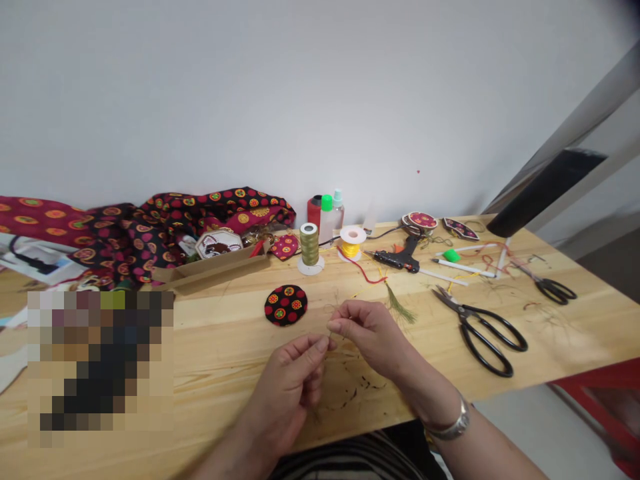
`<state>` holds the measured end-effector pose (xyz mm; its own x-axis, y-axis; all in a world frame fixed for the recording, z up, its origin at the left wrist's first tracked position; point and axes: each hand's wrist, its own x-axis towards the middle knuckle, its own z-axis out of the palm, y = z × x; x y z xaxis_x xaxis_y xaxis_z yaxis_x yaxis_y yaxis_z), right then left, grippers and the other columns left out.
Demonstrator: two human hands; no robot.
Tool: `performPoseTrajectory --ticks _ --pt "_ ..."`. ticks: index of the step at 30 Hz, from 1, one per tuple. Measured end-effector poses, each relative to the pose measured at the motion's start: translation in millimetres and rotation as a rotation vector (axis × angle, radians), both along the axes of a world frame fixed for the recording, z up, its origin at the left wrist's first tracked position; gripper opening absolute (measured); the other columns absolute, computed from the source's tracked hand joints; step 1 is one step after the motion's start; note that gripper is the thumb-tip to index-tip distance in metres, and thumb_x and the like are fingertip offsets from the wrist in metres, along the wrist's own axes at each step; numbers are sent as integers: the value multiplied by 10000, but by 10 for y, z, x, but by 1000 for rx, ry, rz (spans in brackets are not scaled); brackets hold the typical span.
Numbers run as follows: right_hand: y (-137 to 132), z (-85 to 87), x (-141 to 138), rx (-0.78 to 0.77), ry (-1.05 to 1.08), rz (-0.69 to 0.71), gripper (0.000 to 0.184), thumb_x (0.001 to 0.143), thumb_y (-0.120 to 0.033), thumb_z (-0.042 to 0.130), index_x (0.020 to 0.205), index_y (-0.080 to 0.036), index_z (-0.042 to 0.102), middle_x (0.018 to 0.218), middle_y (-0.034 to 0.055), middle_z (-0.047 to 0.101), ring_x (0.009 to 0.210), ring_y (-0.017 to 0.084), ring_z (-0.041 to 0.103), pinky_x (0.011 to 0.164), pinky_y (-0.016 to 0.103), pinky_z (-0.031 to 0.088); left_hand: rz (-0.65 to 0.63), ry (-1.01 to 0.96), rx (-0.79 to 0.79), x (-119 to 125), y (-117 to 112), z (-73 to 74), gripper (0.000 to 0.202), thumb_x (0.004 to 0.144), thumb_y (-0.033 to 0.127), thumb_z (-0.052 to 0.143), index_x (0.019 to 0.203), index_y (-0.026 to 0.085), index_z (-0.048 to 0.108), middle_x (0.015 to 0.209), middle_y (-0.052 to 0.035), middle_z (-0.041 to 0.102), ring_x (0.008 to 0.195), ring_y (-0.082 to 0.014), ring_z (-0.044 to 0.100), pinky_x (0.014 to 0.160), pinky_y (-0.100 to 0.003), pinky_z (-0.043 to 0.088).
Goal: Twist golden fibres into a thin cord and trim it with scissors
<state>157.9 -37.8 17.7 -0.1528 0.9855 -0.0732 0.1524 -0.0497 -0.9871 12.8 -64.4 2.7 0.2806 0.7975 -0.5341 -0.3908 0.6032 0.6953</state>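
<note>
My left hand (293,380) and my right hand (367,333) meet above the wooden table (500,360) near its front edge. Both pinch a thin olive thread (333,313) between thumb and fingertips, close together. A round fabric disc (286,305), black with red and yellow dots, lies flat just beyond my left hand. A small olive tassel (400,308) lies to the right of my right hand. I wear a metal watch (453,423) on my right wrist.
Large black scissors (483,330) lie to the right, smaller scissors (550,288) further right. An olive thread spool (309,245), a yellow spool (351,243), bottles (327,213), a black glue gun (403,257) and patterned cloth (165,227) stand along the back. A cardboard tray (210,270) sits at the left.
</note>
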Motion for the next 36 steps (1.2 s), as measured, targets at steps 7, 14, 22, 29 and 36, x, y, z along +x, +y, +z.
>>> performPoseTrajectory --ticks 7,14,22,29,36 --pt "-13 -41 1 -47 119 -72 194 759 -309 594 664 -147 644 627 -15 578 604 102 460 596 239 354 54 19 29 -10 -6 -8 238 634 309 771 661 152 594 445 106 323 411 -36 208 383 -166 151" --pt "-75 -146 11 -316 391 -53 188 602 -297 755 737 -166 742 603 -26 630 526 66 425 572 231 330 54 8 50 -25 0 -37 213 662 319 752 702 156 621 449 106 315 419 -38 201 392 -166 155" --pt "-78 -143 -53 -361 475 -92 138 532 -235 791 641 -167 742 542 -29 627 507 65 438 585 239 344 38 49 73 -12 -18 -33 210 659 327 752 700 149 648 451 99 327 420 -40 201 388 -171 159" --pt "-79 -133 -52 -342 470 -82 114 548 -242 779 583 -155 713 516 -31 607 504 72 436 575 243 337 48 60 70 -4 -11 -37 215 649 327 757 698 146 652 454 97 339 423 -39 216 392 -172 167" --pt "-76 -135 -53 -294 443 -84 123 588 -255 741 560 -154 679 501 -42 573 497 72 414 556 235 330 47 56 64 -1 -13 -38 199 655 318 754 709 149 664 464 97 338 427 -40 218 394 -169 171"
